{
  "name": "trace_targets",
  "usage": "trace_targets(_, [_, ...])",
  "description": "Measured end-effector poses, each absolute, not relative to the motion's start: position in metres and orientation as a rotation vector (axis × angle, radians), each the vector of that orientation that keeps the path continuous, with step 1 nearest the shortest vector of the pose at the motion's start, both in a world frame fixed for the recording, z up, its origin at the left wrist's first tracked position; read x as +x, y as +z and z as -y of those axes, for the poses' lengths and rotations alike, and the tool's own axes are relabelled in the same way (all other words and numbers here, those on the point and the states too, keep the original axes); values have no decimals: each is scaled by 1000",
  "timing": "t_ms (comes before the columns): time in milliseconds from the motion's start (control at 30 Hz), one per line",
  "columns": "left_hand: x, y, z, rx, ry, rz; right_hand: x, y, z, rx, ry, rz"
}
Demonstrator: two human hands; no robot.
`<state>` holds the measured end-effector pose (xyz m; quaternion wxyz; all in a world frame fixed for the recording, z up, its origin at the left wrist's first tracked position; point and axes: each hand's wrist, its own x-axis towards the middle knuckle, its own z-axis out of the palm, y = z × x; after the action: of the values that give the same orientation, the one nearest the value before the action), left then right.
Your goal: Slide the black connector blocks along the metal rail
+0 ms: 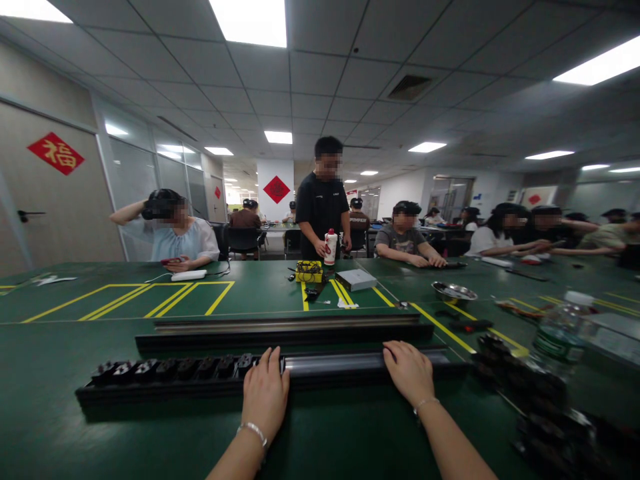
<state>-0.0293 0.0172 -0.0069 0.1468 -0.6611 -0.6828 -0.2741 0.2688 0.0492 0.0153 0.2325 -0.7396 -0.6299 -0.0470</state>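
A long black rail (330, 365) lies across the green table (350, 440) in front of me. Several black socket modules (175, 369) sit in a row along its left half. My left hand (267, 393) rests on the rail at the right end of that row, fingers together and curled over the rail's edge. My right hand (409, 371) lies on the bare metal part of the rail further right, fingers bent down onto it. A second long black rail (285, 328) lies just behind, parallel to the first.
A heap of loose black modules (540, 400) and a water bottle (557, 333) sit at my right. A metal bowl (453, 291), a grey box (356, 279) and a yellow box (309, 271) lie further back. Several people sit around the table; one stands holding a white bottle (331, 247).
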Motion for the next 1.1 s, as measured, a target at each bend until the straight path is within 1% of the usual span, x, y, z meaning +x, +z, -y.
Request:
trace_targets(300, [-30, -8, -17, -1911, -810, 1957, 270, 16, -49, -2048, -92, 1739])
trace_targets(1100, [-31, -3, -17, -1962, -804, 1993, 270, 15, -50, -2045, -128, 1731])
